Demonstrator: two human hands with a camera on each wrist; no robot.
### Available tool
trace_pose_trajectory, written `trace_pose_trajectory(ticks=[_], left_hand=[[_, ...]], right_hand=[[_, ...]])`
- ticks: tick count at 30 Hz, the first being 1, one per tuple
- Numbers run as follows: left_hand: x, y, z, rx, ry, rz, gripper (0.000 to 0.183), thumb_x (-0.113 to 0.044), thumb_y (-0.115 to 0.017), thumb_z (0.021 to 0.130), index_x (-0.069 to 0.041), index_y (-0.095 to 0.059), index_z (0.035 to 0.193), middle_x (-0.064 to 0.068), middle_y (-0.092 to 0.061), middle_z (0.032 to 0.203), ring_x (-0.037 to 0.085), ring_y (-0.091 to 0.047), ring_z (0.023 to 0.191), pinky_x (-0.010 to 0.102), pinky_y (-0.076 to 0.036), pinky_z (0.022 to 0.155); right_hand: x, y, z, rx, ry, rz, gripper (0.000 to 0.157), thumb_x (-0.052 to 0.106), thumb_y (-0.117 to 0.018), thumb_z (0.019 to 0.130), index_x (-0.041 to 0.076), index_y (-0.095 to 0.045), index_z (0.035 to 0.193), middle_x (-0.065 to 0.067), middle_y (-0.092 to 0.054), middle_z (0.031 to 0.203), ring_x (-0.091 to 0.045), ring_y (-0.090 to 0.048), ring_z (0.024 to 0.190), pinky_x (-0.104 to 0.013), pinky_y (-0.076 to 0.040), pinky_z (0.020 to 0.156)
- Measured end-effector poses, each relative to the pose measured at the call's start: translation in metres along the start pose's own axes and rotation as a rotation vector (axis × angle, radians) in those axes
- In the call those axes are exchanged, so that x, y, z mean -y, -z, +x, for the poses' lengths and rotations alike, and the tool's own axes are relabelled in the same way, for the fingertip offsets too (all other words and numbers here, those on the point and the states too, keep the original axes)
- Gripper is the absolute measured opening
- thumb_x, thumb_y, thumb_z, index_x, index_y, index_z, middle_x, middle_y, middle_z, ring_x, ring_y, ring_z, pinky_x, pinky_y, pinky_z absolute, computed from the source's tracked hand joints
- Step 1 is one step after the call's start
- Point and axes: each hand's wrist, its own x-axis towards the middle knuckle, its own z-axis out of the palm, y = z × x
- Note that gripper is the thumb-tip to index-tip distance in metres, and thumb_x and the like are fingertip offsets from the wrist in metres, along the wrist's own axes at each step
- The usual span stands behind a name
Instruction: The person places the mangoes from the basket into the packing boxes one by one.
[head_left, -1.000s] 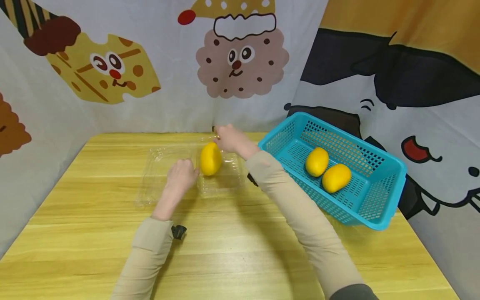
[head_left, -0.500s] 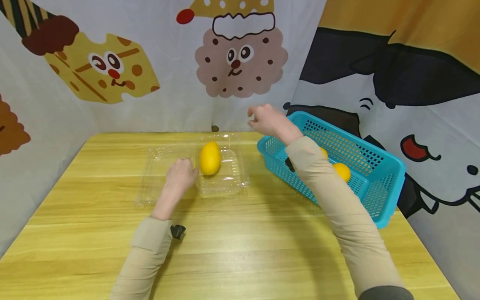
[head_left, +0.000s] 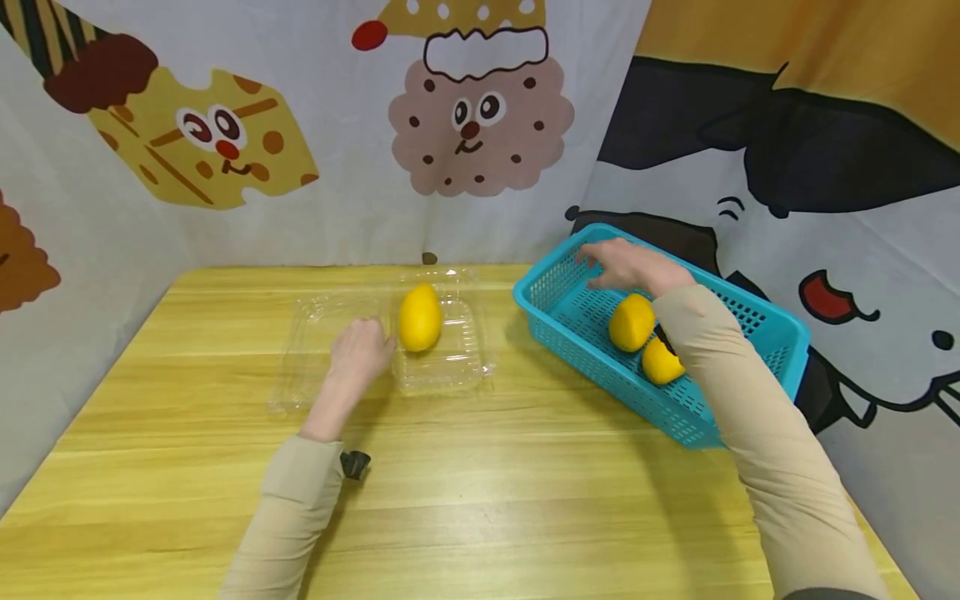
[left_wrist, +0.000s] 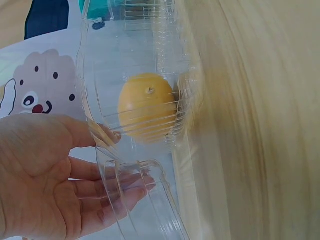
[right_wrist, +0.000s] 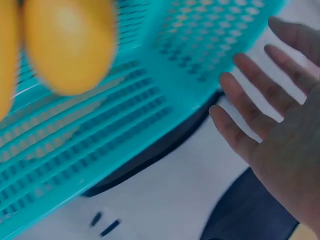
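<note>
A yellow mango point(head_left: 421, 317) lies in the base of an open clear plastic box point(head_left: 450, 377). My left hand point(head_left: 360, 354) holds this box near its hinge; in the left wrist view, the thumb is at the base's edge and the fingers lie behind the lid point(left_wrist: 167, 210). Over the far side of the blue basket point(head_left: 555, 333) is my right hand point(head_left: 633, 265), fingers spread and holding nothing. Two more mangoes sit in that basket: one point(head_left: 632, 322) shows fully, the other point(head_left: 662, 362) is partly hidden by my right wrist.
The wooden table point(head_left: 465, 483) ends at a printed curtain point(head_left: 322, 225) behind and on both sides. The basket stands at the table's right, its walls rising around the fruit. The box lid lies flat to the left of its base.
My right hand has left the mango in the box and moved right, over the basket. The mango has settled in the box. My left hand stays in place.
</note>
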Motion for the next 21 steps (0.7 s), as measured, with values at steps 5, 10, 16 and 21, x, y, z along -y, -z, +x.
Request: trace_pose_trajectory(ticks=[5,10,16,21], left_hand=[[0.001,0.000,0.000,-0.005,0.002,0.004,0.031,-0.018,-0.057,0.093,-0.005,-0.046,0.067,0.003,-0.040,0.058,0.012,-0.036,0.047,0.019,-0.029,0.039],[0.001,-0.001,0.000,-0.007,0.002,0.000,0.030,-0.018,-0.057,0.093,-0.005,-0.046,0.068,0.003,-0.040,0.057,0.011,-0.034,0.046,0.019,-0.028,0.039],[0.001,-0.001,-0.001,-0.008,-0.002,0.000,0.031,-0.018,-0.056,0.093,-0.006,-0.045,0.067,0.002,-0.038,0.057,0.010,-0.033,0.045,0.018,-0.027,0.038],[0.001,0.000,-0.001,-0.002,0.000,-0.002,0.031,-0.018,-0.056,0.093,-0.007,-0.044,0.067,0.002,-0.038,0.056,0.010,-0.033,0.045,0.018,-0.027,0.038]], right_hand=[[-0.022,-0.016,-0.009,0.068,-0.007,-0.027,0.050,0.012,-0.065,0.089,0.009,-0.049,0.135,-0.022,-0.045,0.141,-0.042,-0.040,0.129,-0.059,-0.039,0.101],[-0.038,-0.027,-0.016,0.122,-0.049,-0.044,0.054,0.010,-0.068,0.085,0.013,-0.049,0.136,-0.023,-0.036,0.148,-0.047,-0.033,0.133,-0.065,-0.037,0.100],[-0.050,-0.035,-0.023,0.194,-0.143,-0.008,0.067,0.004,-0.072,0.078,0.016,-0.046,0.138,-0.026,-0.029,0.150,-0.051,-0.022,0.135,-0.071,-0.034,0.097],[-0.058,-0.043,-0.027,0.219,-0.175,-0.018,0.073,-0.003,-0.069,0.071,0.019,-0.047,0.137,-0.025,-0.031,0.147,-0.049,-0.027,0.128,-0.071,-0.040,0.088]])
